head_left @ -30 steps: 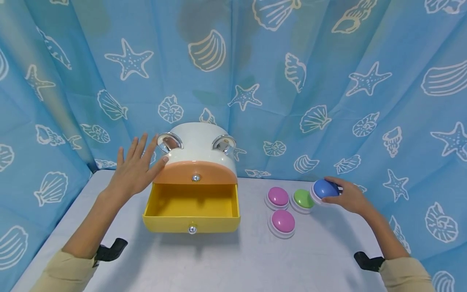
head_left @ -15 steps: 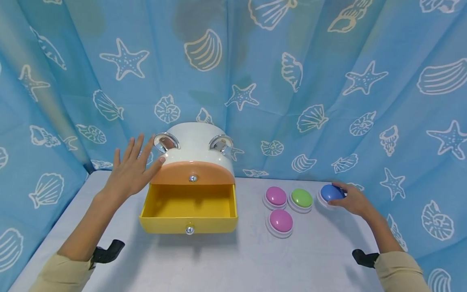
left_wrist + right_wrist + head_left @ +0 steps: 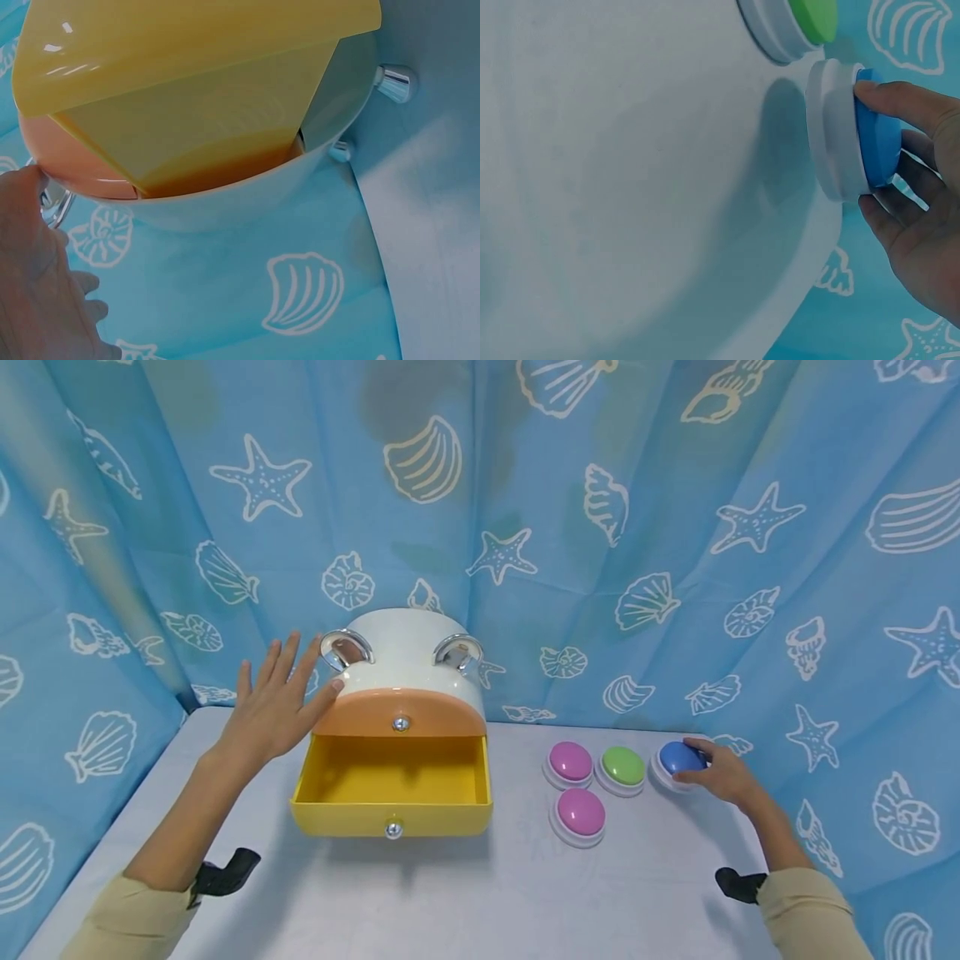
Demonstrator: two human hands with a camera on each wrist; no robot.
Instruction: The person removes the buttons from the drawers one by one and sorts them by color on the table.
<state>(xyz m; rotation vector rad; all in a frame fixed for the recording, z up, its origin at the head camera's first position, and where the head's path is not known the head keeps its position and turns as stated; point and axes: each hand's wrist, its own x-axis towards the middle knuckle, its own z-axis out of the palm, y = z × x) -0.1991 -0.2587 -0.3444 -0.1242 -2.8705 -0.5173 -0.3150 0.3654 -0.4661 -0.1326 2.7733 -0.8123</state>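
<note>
My right hand (image 3: 722, 771) holds a blue dome push button (image 3: 682, 757) with a white base, thumb on one side and fingers on the other. In the right wrist view the thumb presses the edge of the blue dome (image 3: 877, 127). A green button (image 3: 623, 766) sits just to its left, with two pink buttons, one behind (image 3: 571, 762) and one in front (image 3: 581, 812). My left hand (image 3: 273, 714) has its fingers spread straight, the thumb against the left side of a white, orange and yellow drawer box (image 3: 412, 652). Its yellow lower drawer (image 3: 393, 820) is pulled out, nothing visible inside.
The box has two silver ring-shaped eyes and round silver knobs (image 3: 401, 724). A blue curtain (image 3: 525, 485) with shell and starfish prints hangs behind and at both sides of the white table (image 3: 525, 902).
My right hand has moved slightly right and lowered the blue button from over the green one's edge to a spot beside it. The left hand keeps its place at the box.
</note>
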